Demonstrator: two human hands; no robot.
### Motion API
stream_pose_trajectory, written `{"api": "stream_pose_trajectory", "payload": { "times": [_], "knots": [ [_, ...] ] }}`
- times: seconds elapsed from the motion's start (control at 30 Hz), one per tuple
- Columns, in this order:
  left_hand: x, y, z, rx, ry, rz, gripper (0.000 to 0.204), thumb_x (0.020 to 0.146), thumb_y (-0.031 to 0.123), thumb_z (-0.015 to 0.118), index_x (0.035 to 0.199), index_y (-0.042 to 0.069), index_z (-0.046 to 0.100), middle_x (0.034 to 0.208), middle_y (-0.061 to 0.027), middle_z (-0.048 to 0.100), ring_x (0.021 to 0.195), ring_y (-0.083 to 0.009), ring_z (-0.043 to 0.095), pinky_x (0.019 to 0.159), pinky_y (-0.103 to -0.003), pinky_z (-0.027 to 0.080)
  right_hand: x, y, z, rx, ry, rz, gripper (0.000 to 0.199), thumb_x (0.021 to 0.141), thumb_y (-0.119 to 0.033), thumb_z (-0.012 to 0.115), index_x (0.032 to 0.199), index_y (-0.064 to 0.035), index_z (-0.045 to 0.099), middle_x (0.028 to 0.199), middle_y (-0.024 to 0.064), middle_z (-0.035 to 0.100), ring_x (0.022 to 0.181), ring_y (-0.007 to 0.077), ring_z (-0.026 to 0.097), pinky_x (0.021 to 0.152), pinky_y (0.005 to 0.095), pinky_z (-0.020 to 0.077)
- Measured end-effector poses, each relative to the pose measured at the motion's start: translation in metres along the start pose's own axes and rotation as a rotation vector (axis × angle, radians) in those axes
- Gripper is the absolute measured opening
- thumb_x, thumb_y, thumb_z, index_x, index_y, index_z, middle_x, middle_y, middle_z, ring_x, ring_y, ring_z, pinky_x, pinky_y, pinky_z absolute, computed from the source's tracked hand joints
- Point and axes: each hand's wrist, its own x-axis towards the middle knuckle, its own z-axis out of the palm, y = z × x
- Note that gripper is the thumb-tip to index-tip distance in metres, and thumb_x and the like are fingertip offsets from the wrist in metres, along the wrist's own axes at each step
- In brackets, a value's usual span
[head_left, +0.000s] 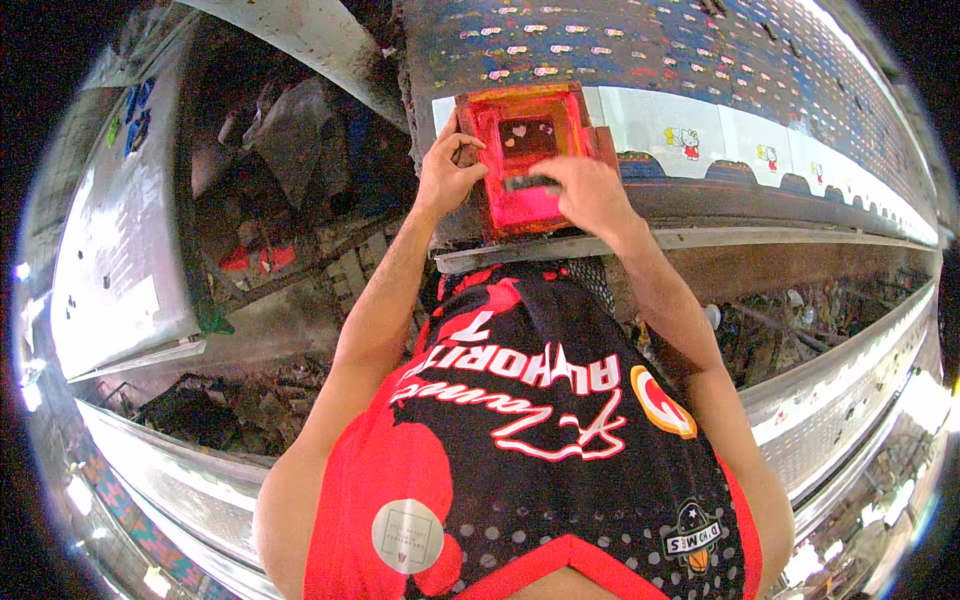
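Black-and-red jersey (530, 400) nearest camera, on wearer's torso, just below red frame (520, 97). Frame lies on dark counter (700, 200), bright pink across its near part, dark square (525, 140) with small pale hearts toward its far end. Left hand (450, 174) at frame's left rim: half open, fingers bent, fingertips touching rim; can't tell if gripping. Right hand (590, 192) over frame's right side, blurred, fingers closed on dark bar (529, 183) inside frame, between pink part and dark square. White strip (730, 150) with cartoon cat prints runs right from frame. Rows of small pale marks on counter beyond frame. Pale panel (125, 250) well left of frame, blue items (138, 125) on its far end.
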Motion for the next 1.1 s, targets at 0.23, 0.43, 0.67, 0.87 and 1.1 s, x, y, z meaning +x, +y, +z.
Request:
{"api": "stream_pose_trajectory", "payload": {
  "times": [0.23, 0.43, 0.67, 0.87, 1.1],
  "knots": [
    [0.003, -0.002, 0.002, 0.053, -0.019, -0.017, 0.036, 0.076, 0.005, 0.087, 0.111, 0.002, 0.078, 0.180, -0.0208, 0.040, 0.161, -0.0304, 0.049, 0.124, -0.039, 0.046, 0.092, 0.026, -0.010, -0.139, 0.042, 0.073, 0.035, 0.098, -0.014, 0.075, 0.132, -0.0191, 0.080, 0.122, 0.0125, 0.082, 0.114, 0.0374, 0.077, 0.096, 0.0522, 0.0615],
    [0.001, -0.002, -0.002, -0.057, -0.021, -0.084, 0.037, 0.076, 0.011, 0.086, 0.111, 0.003, 0.078, 0.181, -0.0205, 0.038, 0.162, -0.0304, 0.048, 0.123, -0.040, 0.047, 0.046, 0.020, 0.015, -0.088, 0.152, -0.018, 0.040, 0.094, -0.007, 0.072, 0.132, -0.0156, 0.080, 0.124, 0.0125, 0.081, 0.116, 0.0376, 0.075, 0.101, 0.0500, 0.0610],
    [-0.002, -0.003, 0.008, -0.269, 0.017, -0.025, 0.039, 0.079, 0.002, 0.084, 0.117, 0.002, 0.075, 0.182, -0.0226, 0.035, 0.165, -0.0318, 0.042, 0.128, -0.040, 0.042, -0.031, -0.010, 0.042, -0.103, 0.268, -0.061, 0.046, 0.084, 0.002, 0.069, 0.128, -0.0101, 0.080, 0.124, 0.0109, 0.079, 0.120, 0.0342, 0.073, 0.106, 0.0464, 0.0588],
    [0.002, -0.007, 0.002, -0.191, -0.016, -0.045, 0.035, 0.077, 0.002, 0.087, 0.110, 0.000, 0.076, 0.181, -0.0192, 0.038, 0.163, -0.0268, 0.044, 0.124, -0.038, 0.046, -0.024, -0.015, 0.029, -0.025, 0.211, -0.013, 0.045, 0.084, 0.000, 0.071, 0.127, -0.0118, 0.080, 0.121, 0.0104, 0.078, 0.117, 0.0336, 0.073, 0.103, 0.0459, 0.0599],
    [-0.003, 0.013, 0.001, -0.092, 0.026, -0.151, 0.036, 0.076, 0.004, 0.090, 0.110, 0.000, 0.080, 0.181, -0.0180, 0.040, 0.154, -0.0252, 0.056, 0.115, -0.037, 0.054, -0.026, -0.006, 0.029, -0.078, 0.205, -0.069, 0.044, 0.086, -0.005, 0.072, 0.128, -0.0134, 0.078, 0.119, 0.0094, 0.077, 0.117, 0.0347, 0.072, 0.105, 0.0470, 0.0591]
  ]
}}
